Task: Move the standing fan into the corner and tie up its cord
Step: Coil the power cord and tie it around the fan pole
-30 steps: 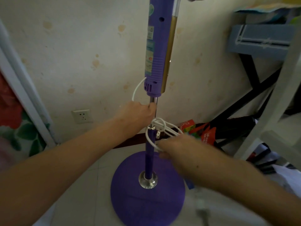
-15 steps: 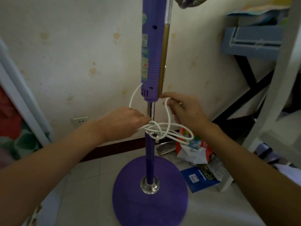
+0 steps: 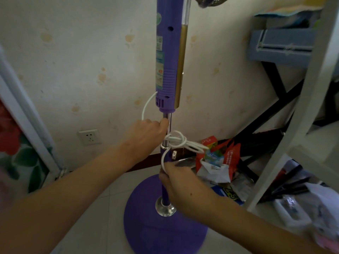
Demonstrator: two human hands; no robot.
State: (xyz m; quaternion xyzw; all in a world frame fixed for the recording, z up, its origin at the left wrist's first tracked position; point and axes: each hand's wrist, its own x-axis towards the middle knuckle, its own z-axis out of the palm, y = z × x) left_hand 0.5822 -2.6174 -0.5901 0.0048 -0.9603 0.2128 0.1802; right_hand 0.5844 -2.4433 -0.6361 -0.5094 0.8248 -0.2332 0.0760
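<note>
Left hand (image 3: 146,132) pins cord (image 3: 176,141) bundle to pole (image 3: 169,123); right hand (image 3: 176,178), fingers closed on the loose strand, should draw it down snug.

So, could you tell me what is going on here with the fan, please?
A person is tying the white cord around the fan pole. The left hand grips the pole just above the bundled loops, while the right hand pulls a strand down below them. The fan stands upright on its base by the wall.
</note>
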